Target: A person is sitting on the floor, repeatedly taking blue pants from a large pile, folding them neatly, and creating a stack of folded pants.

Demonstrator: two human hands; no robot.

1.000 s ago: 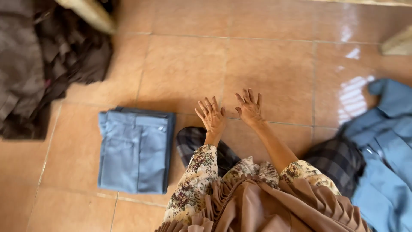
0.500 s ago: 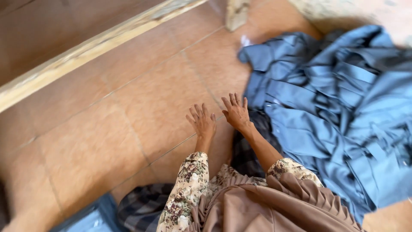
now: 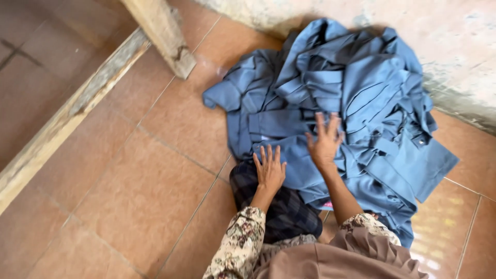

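Both hands reach out over a heap of crumpled blue-grey cloth garments that fills the upper right of the frame, lying on the terracotta tiled floor against a pale, stained wall at the top right. The right hand sits just right of centre, palm down, fingers spread and open — it rests on or just above the near edge of the blue heap, gripping nothing; whether it actually touches the cloth cannot be told. The left hand, just lower and to the left, is also flat with its fingers stretched open and holding nothing, placed over the spot where the blue cloth meets a dark checked fabric at lower centre. Both forearms come up from the bottom of the frame out of floral-patterned sleeves, with a brown pleated cloth along the bottom edge. In the upper left a weathered wooden beam runs diagonally across the floor, and a second wooden post — slanting down from the top edge — ends on the tiles just left of the garments.
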